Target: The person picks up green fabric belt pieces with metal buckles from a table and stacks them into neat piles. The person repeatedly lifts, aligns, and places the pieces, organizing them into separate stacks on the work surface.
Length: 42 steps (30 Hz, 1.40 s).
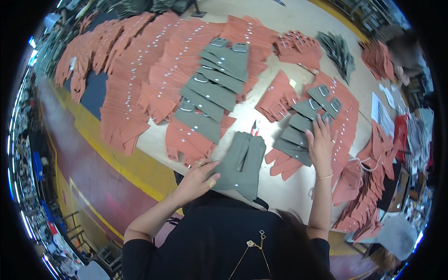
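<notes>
At the table's near edge lies a grey-green cloth piece with a long slit down its middle, its lower end close to my body. My left hand rests at its left edge, fingers stretched out and thumb apart, with a yellow band on the thumb. My right hand reaches farther forward, its fingers spread flat over a row of overlapping green cloth pieces with buckles. Small red-handled snippers lie just beyond the slit piece. What is under my right palm is hidden.
A longer row of buckled green pieces lies over fanned rust-coloured cloth pieces on the left. More rust pieces spread at right, beside a white paper sheet. A green bundle lies farther back. Someone is at far right.
</notes>
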### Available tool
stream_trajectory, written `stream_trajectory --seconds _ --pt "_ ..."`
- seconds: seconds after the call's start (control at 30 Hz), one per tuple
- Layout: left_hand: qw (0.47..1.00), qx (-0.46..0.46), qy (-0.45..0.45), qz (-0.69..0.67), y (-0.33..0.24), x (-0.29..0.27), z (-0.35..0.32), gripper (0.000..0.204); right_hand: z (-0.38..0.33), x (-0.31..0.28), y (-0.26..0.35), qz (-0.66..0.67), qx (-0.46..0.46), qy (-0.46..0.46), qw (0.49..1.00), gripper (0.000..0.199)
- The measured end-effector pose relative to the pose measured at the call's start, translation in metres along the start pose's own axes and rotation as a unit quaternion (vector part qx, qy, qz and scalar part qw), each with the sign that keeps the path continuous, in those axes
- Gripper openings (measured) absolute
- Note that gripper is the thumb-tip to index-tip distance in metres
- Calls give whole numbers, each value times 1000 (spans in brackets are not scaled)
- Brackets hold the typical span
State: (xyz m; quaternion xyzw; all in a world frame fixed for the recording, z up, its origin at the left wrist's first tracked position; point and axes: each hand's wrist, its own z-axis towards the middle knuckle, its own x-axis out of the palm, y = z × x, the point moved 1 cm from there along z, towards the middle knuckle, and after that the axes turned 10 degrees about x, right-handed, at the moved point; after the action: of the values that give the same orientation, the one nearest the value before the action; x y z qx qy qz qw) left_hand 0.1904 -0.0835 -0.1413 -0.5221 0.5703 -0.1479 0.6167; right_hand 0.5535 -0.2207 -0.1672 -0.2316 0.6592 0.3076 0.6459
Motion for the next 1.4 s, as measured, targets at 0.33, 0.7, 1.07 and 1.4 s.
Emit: stream_trajectory --seconds 0.33,0.7,1.07,1.4 --pt "945 -93 -75 -305 18 -53 37 38 8 -1 0 -33 -11 32 999 53" --pt "927 -87 -163 -327 41 -89 55 35 8 3 -1 -20 -21 35 999 54" --pt "911 -127 -192 -342 54 -87 38 39 9 8 -4 -17 -30 24 999 53" --pt "907 -86 -186 -368 38 -99 71 36 8 6 -1 -5 -28 16 999 52"
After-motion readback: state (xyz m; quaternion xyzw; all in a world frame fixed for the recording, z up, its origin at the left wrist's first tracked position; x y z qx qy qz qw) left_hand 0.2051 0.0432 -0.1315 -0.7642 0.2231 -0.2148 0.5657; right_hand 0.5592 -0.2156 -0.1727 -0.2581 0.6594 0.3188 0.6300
